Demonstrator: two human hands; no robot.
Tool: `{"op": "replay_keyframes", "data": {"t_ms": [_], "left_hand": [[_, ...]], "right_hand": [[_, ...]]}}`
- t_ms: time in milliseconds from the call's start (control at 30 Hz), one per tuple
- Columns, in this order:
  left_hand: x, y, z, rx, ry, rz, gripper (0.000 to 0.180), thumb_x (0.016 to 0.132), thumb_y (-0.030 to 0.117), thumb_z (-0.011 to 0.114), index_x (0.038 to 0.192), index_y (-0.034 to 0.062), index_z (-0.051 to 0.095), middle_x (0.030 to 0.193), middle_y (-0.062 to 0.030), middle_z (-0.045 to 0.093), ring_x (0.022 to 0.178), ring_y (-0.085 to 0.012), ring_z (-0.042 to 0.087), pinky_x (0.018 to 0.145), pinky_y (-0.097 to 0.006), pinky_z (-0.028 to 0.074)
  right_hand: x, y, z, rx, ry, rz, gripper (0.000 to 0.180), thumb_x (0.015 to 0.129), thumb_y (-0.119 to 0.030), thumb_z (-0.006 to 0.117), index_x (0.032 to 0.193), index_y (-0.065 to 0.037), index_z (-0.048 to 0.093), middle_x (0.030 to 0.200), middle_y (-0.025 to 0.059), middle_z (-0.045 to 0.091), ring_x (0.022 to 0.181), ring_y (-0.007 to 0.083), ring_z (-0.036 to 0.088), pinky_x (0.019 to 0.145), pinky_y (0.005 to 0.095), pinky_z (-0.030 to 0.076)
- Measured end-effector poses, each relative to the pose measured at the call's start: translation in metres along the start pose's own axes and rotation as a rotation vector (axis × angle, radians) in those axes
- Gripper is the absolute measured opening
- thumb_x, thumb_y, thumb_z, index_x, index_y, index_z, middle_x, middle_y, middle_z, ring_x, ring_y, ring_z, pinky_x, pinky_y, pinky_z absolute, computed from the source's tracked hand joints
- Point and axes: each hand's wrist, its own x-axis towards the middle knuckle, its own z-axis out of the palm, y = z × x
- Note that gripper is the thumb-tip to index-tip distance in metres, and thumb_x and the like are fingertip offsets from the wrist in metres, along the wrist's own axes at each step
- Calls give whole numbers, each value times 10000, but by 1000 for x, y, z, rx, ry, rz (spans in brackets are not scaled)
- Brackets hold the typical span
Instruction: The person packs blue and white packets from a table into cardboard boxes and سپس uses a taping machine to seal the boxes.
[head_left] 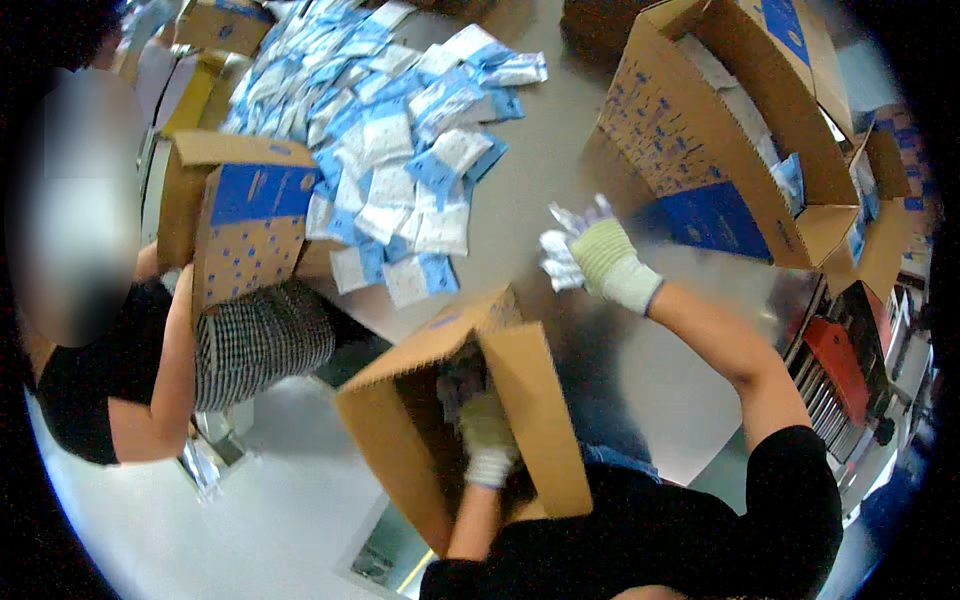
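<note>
An open cardboard box (540, 420) is tilted in front of my body, its mouth facing me. My left hand (487, 435), in a pale knitted glove, reaches inside it; shadow and blur hide the fingers. Over the metal table, to the right of the box, my right hand (598, 255) wears a yellow-green and white glove. Its fingers are apart, with nothing seen between them. A large heap of small white and blue packets (390, 180) is spread across the table beyond the box.
On the left, a person in a black top (95, 380) holds another printed carton (250, 230) beside the heap. A large open carton (690, 150) with packets inside stands at the right. Below it is a roller conveyor (825, 400) with a red part (838, 365).
</note>
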Motion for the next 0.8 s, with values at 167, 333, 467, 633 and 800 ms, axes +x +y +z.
{"op": "replay_keyframes", "data": {"t_ms": [167,333,467,633,800], "left_hand": [[16,7,-38,-286,139,-68,420,878,263,476,1194,-13,500,1228,-233,481,1153,-372,445,970,-496,330],[50,-13,-10,27,156,-127,456,898,294,442,1294,69,448,1308,-188,449,1221,-351,406,995,-543,303],[57,3,-30,-233,133,-75,458,911,311,418,1305,78,415,1330,-167,424,1222,-325,399,996,-495,308],[39,31,-38,-552,136,-81,461,927,333,389,1318,89,374,1357,-142,392,1223,-293,390,996,-434,316],[7,45,-40,-673,108,-137,465,944,356,359,1331,100,333,1384,-116,360,1224,-260,382,997,-373,323]], "right_hand": [[-43,6,-45,403,-543,228,516,654,-357,708,1086,-92,612,1034,146,623,975,313,588,887,389,452],[-45,-4,-197,1480,233,125,425,696,-354,705,1021,-93,624,992,107,641,946,294,589,874,372,447],[-36,-42,-247,1090,485,-671,445,685,-353,708,993,-43,621,897,138,649,877,316,612,817,382,474],[6,-137,-227,320,-297,-439,346,613,-211,672,891,-5,652,816,217,641,755,350,631,653,422,513],[15,-177,-177,20,-399,-339,453,746,-325,598,1097,-39,600,1144,194,558,1033,318,545,802,432,446]]}}
